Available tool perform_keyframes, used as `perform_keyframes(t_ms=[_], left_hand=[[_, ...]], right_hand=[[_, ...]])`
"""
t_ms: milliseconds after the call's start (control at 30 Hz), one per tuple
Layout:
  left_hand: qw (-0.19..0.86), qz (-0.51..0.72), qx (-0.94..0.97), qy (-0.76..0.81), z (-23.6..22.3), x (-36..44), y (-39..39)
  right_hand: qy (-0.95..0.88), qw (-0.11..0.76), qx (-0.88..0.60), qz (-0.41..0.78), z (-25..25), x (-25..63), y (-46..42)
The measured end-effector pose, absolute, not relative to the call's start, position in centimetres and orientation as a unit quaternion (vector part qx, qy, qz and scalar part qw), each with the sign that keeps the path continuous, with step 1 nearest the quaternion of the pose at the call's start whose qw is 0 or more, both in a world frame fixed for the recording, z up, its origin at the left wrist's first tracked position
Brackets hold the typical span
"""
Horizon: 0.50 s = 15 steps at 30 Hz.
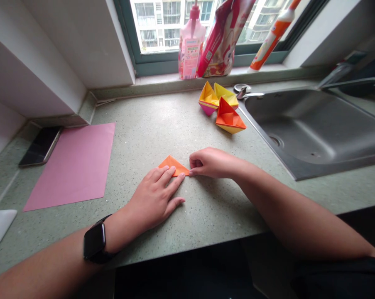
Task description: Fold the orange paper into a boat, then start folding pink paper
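Note:
A small orange piece of folded paper (171, 162) lies flat on the speckled counter, its visible part shaped like a triangle. My left hand (156, 191) rests on it with the fingers spread, covering its lower left part. At the paper's right corner is my right hand (210, 162), with thumb and forefinger pinched on that tip and the other fingers curled in. Beyond my hands stand folded paper boats: a yellow-orange one with a pink underside (208, 99), a yellow one (226, 94) and a red-orange one (230, 118).
A pink paper sheet (78, 166) lies at the left, beside a dark phone (40, 146). To the right is a steel sink (318, 124) with a tap (339, 72). On the windowsill stand a pink pump bottle (192, 47), a red pouch (224, 41) and an orange-white bottle (273, 37).

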<state>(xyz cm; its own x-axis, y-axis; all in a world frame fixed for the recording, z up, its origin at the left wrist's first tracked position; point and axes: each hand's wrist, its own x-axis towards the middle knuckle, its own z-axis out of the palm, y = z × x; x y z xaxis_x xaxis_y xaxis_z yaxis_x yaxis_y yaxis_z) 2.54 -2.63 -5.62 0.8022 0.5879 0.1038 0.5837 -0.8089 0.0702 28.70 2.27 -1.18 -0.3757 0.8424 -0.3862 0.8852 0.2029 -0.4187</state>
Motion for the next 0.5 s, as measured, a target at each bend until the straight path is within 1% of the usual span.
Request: perform_keyframes(t_ms=[200, 333, 500], left_hand=[[0.022, 0.064, 0.949, 0.309, -5.7, 2.7, -2.7], [0.03, 0.07, 0.95, 0.304, -5.5, 2.5, -2.3], [0.069, 0.082, 0.95, 0.292, -5.0, 2.0, -1.2]], right_hand=[[0.773, 0.062, 0.559, -0.293, -0.9, 28.4, 2.9], [0.776, 0.052, 0.555, -0.294, -1.0, 28.5, 2.6], [0.778, 0.039, 0.563, -0.277, -1.3, 28.5, 2.2]])
